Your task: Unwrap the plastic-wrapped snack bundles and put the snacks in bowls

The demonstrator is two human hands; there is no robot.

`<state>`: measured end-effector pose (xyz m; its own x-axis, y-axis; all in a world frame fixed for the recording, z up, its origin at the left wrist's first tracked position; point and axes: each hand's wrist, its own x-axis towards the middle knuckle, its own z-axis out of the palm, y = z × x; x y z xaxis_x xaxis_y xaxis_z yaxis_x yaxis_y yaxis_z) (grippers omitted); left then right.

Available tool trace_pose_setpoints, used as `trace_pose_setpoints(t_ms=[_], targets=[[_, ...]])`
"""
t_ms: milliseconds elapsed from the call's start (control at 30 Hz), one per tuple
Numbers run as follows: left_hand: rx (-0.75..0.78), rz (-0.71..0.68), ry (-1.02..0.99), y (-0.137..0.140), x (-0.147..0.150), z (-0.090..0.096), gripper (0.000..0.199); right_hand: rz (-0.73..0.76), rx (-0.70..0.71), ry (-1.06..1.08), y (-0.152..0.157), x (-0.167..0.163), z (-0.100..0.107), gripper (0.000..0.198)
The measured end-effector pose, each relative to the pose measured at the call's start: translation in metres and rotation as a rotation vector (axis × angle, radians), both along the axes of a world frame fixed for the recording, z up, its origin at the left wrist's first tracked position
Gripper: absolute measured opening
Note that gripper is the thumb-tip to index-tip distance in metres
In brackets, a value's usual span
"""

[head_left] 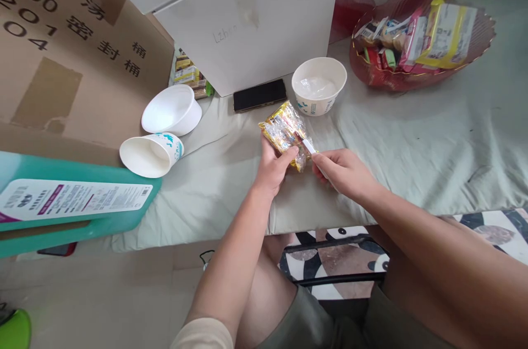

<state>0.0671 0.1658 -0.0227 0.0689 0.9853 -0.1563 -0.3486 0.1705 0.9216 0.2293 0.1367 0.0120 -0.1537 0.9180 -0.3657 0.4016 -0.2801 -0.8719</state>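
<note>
Near the middle of the cloth-covered surface, my left hand (273, 165) is closed around a crinkled yellow and clear plastic snack packet (282, 132). My right hand (342, 173) pinches a slim white tool (308, 145) between thumb and fingers. Its narrow dark end points at the packet and seems to touch it; its exact kind is too small to tell. Just beyond the packet stands a white paper bowl (319, 88) with clear plastic inside. Beside that bowl lies a black phone (259, 95).
At left are a white bowl (171, 110), a tipped paper cup (150, 155), a cardboard box (82, 63) and a green jug (136, 211). White boxes (264, 25) stand behind. A red-tinted basket (396, 77) of snacks sits at right. The surface's front edge runs before my knees.
</note>
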Motion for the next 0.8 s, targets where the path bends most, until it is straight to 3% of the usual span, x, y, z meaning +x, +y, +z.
trace_pose_setpoints(t_ms=[267, 800], targets=[[-0.025, 0.065, -0.075, -0.001, 0.003, 0.008, 0.063, 0.037, -0.042, 0.018, -0.001, 0.002, 0.001, 0.045], [-0.149, 0.226, -0.196, 0.012, -0.005, 0.009, 0.056, 0.164, 0.008, -0.122, -0.002, 0.002, 0.003, 0.045]])
